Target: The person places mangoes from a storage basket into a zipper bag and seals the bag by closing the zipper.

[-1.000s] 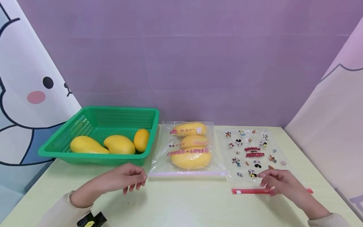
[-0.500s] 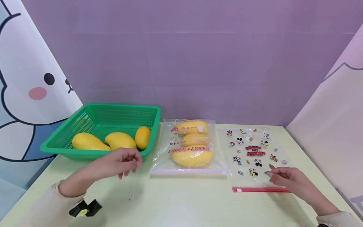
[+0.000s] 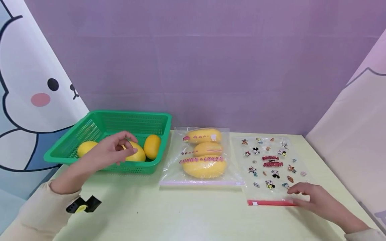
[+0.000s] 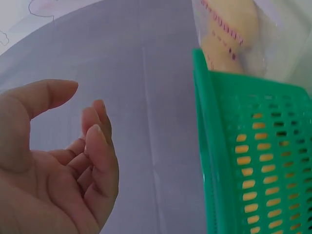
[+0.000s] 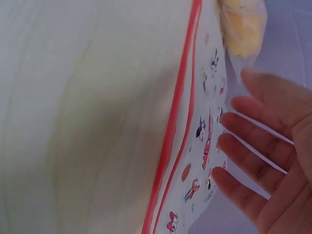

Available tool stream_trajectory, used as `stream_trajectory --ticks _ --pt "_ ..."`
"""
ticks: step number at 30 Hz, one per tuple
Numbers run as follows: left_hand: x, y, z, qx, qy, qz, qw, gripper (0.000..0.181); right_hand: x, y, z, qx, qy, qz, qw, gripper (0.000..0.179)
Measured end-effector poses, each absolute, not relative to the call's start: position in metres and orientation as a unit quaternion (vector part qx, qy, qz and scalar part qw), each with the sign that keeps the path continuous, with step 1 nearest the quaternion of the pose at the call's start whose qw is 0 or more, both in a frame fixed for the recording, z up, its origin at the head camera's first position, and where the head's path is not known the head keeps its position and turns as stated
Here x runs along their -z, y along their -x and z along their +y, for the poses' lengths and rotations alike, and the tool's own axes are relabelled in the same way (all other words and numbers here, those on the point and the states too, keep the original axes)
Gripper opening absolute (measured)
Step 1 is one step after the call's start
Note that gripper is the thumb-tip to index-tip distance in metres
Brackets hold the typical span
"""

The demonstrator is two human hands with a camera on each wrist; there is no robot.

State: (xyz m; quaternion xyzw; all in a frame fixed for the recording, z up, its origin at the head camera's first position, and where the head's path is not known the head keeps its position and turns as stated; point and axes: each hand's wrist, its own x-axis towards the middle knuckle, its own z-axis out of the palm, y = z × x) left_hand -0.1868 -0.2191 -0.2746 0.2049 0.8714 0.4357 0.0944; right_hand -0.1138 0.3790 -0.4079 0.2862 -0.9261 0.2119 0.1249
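My left hand (image 3: 110, 150) hovers over the front rim of a green plastic basket (image 3: 129, 122), fingers loosely bent and holding nothing. Inside lie three yellow mangoes; one mango (image 3: 152, 147) sits at the right, another mango (image 3: 138, 155) is partly behind my hand, and the left mango (image 3: 85, 148) is partly covered by it. In the left wrist view, a gap separates thumb and fingers beside the basket wall (image 4: 214, 146). My right hand (image 3: 315, 198), fingers spread, is above the red-zip end of a clear cartoon-print zip bag (image 3: 256, 172). Whether it touches the bag is unclear.
A clear zip bag with a lilac seal (image 3: 172, 167) lies mid-table, with three mangoes (image 3: 204, 167) inside. A purple cloth backdrop (image 3: 193, 67) rises behind the pale table (image 3: 187, 214), and printed cloth panels flank it.
My left hand has moved up and left, from the table in front of the basket to over its mangoes. My right hand has shifted slightly right, and its fingers have spread.
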Motion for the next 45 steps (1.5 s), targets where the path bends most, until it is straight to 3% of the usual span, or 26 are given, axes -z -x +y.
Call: stream_trajectory --ticks 8,13,24,40,45 --pt "0.26 0.216 -0.247 -0.425 -0.177 0.886 0.059 0.034 0.411 0.119 0.379 -0.145 -0.342 -0.917 0.145 0.036" --pt "0.252 0.229 -0.255 -0.413 -0.185 0.89 0.048 0.032 0.411 0.12 0.382 -0.117 -0.341 -0.925 0.123 0.038" --pt "0.239 0.25 -0.243 -0.405 -0.157 0.898 0.078 0.038 0.412 0.125 0.383 -0.083 -0.324 -0.938 0.096 0.041" --pt "0.243 0.293 -0.224 -0.407 -0.122 0.896 0.125 0.041 0.42 0.13 0.386 -0.099 -0.359 -0.922 0.103 0.04" --pt "0.25 0.303 -0.222 -0.408 -0.123 0.896 0.125 0.041 0.421 0.129 0.386 -0.102 -0.355 -0.926 0.081 0.038"
